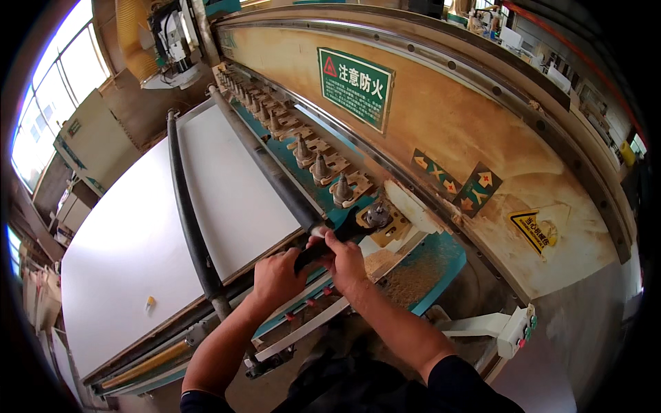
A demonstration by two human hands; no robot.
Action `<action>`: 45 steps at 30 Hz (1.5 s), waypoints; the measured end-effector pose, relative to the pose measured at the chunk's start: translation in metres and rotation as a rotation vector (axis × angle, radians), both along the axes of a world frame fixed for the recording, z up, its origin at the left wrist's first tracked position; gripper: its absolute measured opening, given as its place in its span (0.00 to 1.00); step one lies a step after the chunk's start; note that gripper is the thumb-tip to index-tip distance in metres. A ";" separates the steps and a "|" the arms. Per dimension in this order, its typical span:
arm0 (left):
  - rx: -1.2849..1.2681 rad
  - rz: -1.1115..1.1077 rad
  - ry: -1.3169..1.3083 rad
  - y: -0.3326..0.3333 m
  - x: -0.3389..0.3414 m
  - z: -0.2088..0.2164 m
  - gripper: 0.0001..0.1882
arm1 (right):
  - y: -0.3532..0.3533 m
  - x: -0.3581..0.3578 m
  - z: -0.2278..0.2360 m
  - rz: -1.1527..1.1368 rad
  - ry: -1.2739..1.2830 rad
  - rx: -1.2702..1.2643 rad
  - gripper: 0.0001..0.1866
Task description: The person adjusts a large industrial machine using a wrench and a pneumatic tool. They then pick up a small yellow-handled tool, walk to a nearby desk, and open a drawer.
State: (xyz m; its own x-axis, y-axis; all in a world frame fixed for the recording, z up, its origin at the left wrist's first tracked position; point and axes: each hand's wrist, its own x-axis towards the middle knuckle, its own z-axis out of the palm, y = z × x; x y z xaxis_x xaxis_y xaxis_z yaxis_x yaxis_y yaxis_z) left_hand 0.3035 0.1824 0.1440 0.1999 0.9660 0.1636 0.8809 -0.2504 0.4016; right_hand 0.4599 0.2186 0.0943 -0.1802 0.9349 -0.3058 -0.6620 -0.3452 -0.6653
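Note:
A dark spanner is gripped by both my hands in front of the machine. My left hand is closed around the end of its handle, nearest me. Farther up the handle, my right hand is closed with its thumb laid along the top. The spanner's head reaches to the nearest tool holder, which sits in a metal fork bracket. Whether the jaw fully encloses the holder is hard to make out.
Several more tool holders stand in a row leading away. Two dark rollers cross above a white sheet, where a small yellow-capped bottle lies. Sawdust covers the teal ledge. A button box juts out at right.

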 end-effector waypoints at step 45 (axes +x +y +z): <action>0.003 0.104 0.406 0.100 0.005 -0.010 0.10 | 0.078 -0.051 -0.035 -0.162 0.822 0.070 0.24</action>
